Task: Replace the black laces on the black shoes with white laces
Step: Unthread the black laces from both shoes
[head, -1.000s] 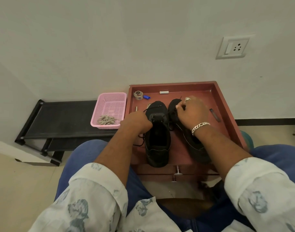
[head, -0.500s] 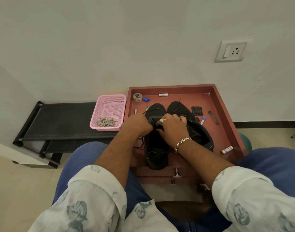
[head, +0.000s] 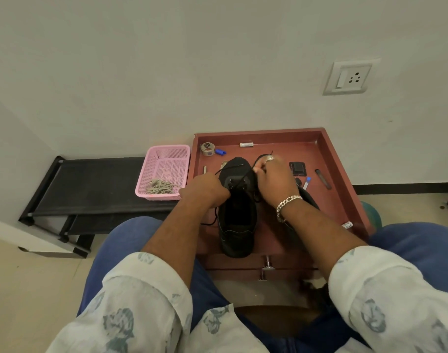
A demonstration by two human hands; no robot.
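Both of our hands are working at the nearer black shoe (head: 236,225), which is sitting heel toward us on a reddish wooden tray (head: 340,159). Our left hand (head: 205,191) is curling closed at the shoe's left side, apparently gripping a strand of black lace (head: 230,169) that is running out across the toe. Our right hand (head: 275,182) is hovering over the second shoe (head: 310,200), mostly hidden beneath it, with fingers bending as if pinching a lace end; we cannot tell exactly what it is holding. White laces (head: 160,186) are lying bundled in a pink basket (head: 166,159) just left of the tray. We are judging the lace to be light, limp and thin, best pinched near its stiff tip, while the shoe looks light enough to slide unless steadied.
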